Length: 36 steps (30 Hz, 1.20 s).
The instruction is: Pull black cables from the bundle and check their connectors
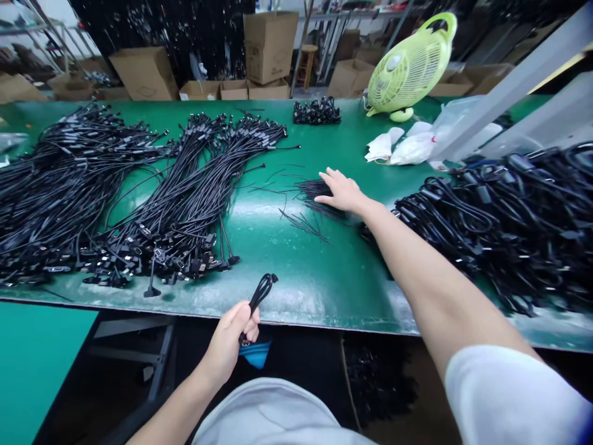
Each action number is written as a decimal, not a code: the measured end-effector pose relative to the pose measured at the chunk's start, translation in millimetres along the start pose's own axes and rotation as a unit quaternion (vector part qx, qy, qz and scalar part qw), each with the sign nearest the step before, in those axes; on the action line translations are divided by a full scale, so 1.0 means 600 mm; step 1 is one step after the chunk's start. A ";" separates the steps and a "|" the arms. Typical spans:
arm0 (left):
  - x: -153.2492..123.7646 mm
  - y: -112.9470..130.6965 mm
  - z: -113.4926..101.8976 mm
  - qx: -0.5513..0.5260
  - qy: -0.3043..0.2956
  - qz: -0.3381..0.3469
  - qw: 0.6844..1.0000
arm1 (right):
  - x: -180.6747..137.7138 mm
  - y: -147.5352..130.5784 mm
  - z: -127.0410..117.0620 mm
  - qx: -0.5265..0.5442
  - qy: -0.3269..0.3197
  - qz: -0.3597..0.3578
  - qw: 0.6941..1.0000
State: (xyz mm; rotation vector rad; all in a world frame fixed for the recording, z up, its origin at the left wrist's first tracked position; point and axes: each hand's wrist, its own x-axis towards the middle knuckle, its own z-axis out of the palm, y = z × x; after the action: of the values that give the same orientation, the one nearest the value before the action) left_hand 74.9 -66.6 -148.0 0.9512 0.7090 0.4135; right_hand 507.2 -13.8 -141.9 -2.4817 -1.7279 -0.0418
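My left hand [231, 337] is closed around a folded black cable [262, 290] just off the table's front edge; the cable's looped end sticks up past my thumb. Farther out, my right hand [341, 193] reaches over a pile of thin black twist ties [315, 190], fingers spread and touching or just above it. I cannot tell whether a tie is between the fingertips. Several loose ties [303, 224] lie scattered on the green table [278, 259] nearby. Long straight cables [199, 185] with connectors at both ends lie in heaps on the left.
Bundled looped cables [500, 216] are heaped on the right. A small stack of cables [317, 111] lies at the back, near a green fan [410, 65] and white plastic bags [412, 145]. A slanted grey post [514, 80] rises at right. Cardboard boxes [271, 46] stand beyond the table.
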 end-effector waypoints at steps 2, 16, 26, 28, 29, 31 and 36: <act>0.003 -0.002 0.001 -0.009 -0.001 0.004 1.000 | 0.015 -0.007 0.004 -0.011 -0.022 0.010 1.000; 0.006 0.004 0.010 -0.074 0.000 0.011 0.997 | -0.076 -0.114 -0.025 0.031 0.141 0.002 0.990; -0.002 0.009 0.015 -0.131 -0.010 0.017 0.991 | -0.179 -0.160 -0.082 0.113 0.240 0.042 0.963; -0.003 0.014 0.027 -0.146 -0.018 0.026 0.989 | -0.233 -0.204 -0.077 0.234 0.269 0.060 0.932; -0.002 0.016 0.035 -0.154 -0.025 0.030 0.987 | -0.263 -0.231 -0.068 0.312 0.260 0.068 0.911; 0.003 0.016 0.048 -0.165 -0.039 0.032 0.985 | -0.318 -0.287 -0.042 0.464 0.185 0.083 0.862; 0.012 -0.003 0.053 -0.081 -0.015 0.087 0.993 | -0.396 -0.373 0.017 0.583 0.087 0.066 0.805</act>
State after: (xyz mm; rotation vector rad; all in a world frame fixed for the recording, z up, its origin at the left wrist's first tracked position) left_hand 102.3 -82.0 -140.0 0.8654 0.5574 0.5997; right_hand 214.3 -157.4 -155.5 -1.5502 -0.9567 0.5943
